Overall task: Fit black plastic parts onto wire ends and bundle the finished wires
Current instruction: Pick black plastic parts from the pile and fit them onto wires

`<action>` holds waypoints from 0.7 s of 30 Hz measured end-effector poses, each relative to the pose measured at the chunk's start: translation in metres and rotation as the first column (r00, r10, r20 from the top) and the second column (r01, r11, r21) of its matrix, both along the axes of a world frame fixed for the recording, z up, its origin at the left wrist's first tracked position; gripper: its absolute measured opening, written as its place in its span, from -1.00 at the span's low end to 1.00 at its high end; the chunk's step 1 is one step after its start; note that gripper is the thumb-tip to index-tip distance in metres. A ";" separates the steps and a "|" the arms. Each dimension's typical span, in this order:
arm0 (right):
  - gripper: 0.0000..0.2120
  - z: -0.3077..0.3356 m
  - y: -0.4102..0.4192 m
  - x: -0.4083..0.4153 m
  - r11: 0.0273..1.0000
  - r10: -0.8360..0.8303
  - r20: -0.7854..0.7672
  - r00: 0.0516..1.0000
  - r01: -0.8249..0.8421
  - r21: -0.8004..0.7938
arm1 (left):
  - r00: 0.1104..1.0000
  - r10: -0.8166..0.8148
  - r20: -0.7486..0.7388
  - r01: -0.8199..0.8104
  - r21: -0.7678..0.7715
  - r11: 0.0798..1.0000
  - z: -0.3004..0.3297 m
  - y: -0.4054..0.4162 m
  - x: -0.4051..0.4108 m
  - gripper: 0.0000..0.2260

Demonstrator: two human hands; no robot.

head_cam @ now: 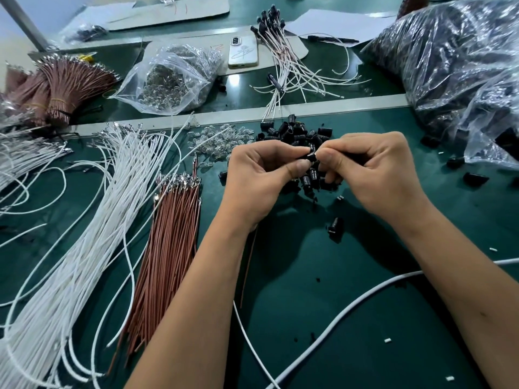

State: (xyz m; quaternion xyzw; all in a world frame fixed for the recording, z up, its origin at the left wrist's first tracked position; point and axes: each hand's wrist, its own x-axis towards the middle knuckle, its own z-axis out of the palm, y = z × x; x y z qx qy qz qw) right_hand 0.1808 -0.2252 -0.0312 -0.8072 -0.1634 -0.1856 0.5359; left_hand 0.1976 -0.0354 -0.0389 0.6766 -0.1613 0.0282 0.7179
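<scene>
We find no text, label, brand or number that we can read. The phone case [243,53] carries a dark looping scrawl, like a signature, which we cannot make out. The cardboard sheets [179,12] show a few short red pen strokes that form no legible characters.

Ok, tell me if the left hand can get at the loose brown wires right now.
Probably not at once: the left hand is busy, pinching a black plastic part together with the right hand. The brown wires lie just beside its wrist with nothing between, so once freed it should get there easily.
</scene>
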 end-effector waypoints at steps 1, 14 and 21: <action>-0.89 0.000 0.000 0.000 1.000 -0.001 -0.003 1.000 0.001 -0.002 | 1.000 0.001 0.013 -0.002 0.023 1.000 0.000 0.001 0.000 -0.82; -0.89 0.007 0.010 -0.002 0.960 0.056 -0.104 0.993 -0.026 0.277 | 0.999 -0.004 -0.047 -0.001 -0.097 0.995 0.006 -0.002 -0.001 -0.85; -0.93 0.010 0.011 -0.003 0.902 0.087 -0.170 0.982 -0.005 0.432 | 0.998 0.012 -0.066 -0.018 -0.092 0.996 0.006 -0.006 -0.003 -0.85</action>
